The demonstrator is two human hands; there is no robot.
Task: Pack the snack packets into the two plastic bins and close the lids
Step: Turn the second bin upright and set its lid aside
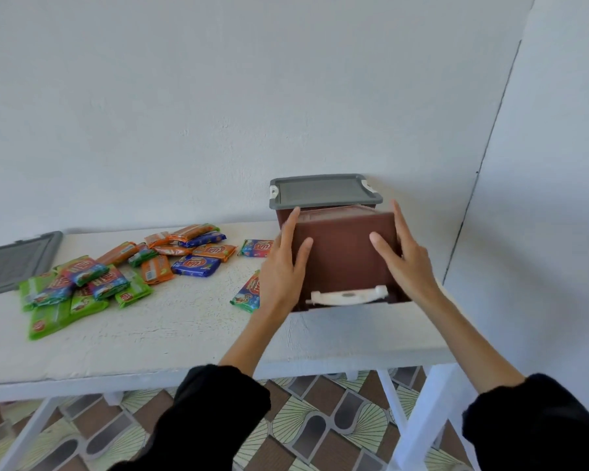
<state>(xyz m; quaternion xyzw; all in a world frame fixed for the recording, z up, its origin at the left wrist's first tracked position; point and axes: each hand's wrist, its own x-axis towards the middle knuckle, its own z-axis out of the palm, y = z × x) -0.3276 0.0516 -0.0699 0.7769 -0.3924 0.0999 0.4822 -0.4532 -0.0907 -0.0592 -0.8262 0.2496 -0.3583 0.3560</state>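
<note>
A brown plastic bin [344, 263] without a lid is tipped on the right of the white table [170, 331], a flat brown face toward me and a white latch [349, 296] at its lower edge. My left hand [283, 266] and my right hand [402, 260] press its two sides with straight fingers, thumbs lying on the near face. Right behind it stands a second brown bin with a grey lid [323, 192] on it. Snack packets [116, 270] in green, orange and blue lie heaped on the left. Two more packets [256, 248] [249, 294] lie beside my left hand.
A loose grey lid [17, 260] lies at the table's far left edge. The white wall runs close behind the table, and a corner of the wall stands to the right. White table legs [419, 413] rise from the patterned tile floor below.
</note>
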